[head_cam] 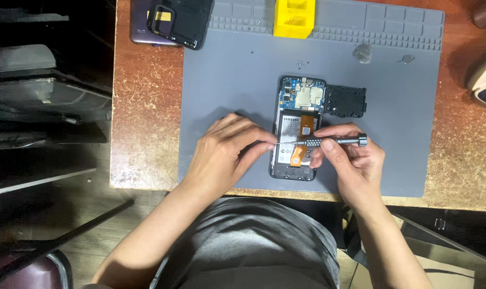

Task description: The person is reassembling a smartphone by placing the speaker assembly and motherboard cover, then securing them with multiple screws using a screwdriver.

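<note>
Now the fingers of the right hand are curled tight round a slim silver precision screwdriver with a knurled grip, held level across an opened black smartphone with its back cover removed. Its tip is pinched between the fingertips of the left hand, which are closed on it. A bit change or tip adjustment seems to be under way; careful alignment is called for next. The phone is laid on a grey silicone work mat, beside a detached black plastic inner cover.

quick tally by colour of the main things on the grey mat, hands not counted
black: 2, opened phone, loose cover piece
yellow: 1, block
silver: 1, screwdriver in the right hand
total: 4
</note>
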